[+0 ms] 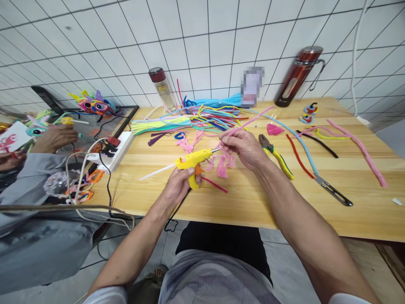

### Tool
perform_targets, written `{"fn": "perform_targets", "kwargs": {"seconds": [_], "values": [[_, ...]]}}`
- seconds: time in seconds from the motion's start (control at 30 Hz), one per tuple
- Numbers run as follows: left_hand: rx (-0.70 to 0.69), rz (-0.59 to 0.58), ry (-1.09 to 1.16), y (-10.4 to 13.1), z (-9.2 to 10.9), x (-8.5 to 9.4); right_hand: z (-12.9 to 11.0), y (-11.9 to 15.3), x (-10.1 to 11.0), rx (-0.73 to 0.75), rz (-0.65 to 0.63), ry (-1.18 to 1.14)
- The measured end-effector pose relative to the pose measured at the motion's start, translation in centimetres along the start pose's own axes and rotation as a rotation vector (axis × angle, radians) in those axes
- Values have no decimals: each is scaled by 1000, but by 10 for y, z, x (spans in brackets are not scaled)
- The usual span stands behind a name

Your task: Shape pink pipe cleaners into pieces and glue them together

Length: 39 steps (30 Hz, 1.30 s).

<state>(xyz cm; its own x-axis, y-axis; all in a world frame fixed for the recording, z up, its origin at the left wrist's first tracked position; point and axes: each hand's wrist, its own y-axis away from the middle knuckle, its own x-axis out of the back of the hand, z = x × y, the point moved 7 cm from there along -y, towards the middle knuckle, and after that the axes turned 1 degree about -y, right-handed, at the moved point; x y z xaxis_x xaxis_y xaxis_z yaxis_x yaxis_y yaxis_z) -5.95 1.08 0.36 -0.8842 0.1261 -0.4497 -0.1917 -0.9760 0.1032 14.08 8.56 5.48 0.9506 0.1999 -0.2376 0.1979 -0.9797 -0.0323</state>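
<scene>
My left hand (pixel 182 181) is wrapped round the handle of a yellow hot glue gun (pixel 194 159), whose orange trigger sits by my fingers. A white glue stick (pixel 157 172) pokes out of its back end. The metal nozzle points right, close to the fingertips of my right hand (pixel 242 145). Those fingers pinch a pink pipe cleaner (pixel 253 121) that slants up to the right. Below them, curled pink pipe cleaners (pixel 225 166) hang or lie near the wood; which, I cannot tell. A darker pink stem (pixel 215 185) lies under the gun.
Pliers (pixel 276 156), a utility knife (pixel 333 191) and loose pipe cleaners lie to the right. Bundled pipe cleaners (pixel 164 125) lie behind, near a glass bottle (pixel 163 89) and red flask (pixel 297 76). A power strip (pixel 118 152) and a co-worker's hand (pixel 58 136) are at left.
</scene>
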Motion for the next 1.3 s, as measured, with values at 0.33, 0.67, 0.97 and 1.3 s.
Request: {"fn": "perform_targets", "kwargs": {"seconds": [0.33, 0.67, 0.97, 1.3], "values": [[88, -79, 143, -2, -3, -5, 3, 0, -1, -15, -9, -24], [86, -104, 174, 2, 2, -10, 2, 2, -2, -17, 1, -34], [117, -113, 187, 2, 2, -12, 1, 2, -3, 1, -10, -11], [47, -49, 112, 3, 4, -4, -5, 4, -3, 53, 33, 44]]}}
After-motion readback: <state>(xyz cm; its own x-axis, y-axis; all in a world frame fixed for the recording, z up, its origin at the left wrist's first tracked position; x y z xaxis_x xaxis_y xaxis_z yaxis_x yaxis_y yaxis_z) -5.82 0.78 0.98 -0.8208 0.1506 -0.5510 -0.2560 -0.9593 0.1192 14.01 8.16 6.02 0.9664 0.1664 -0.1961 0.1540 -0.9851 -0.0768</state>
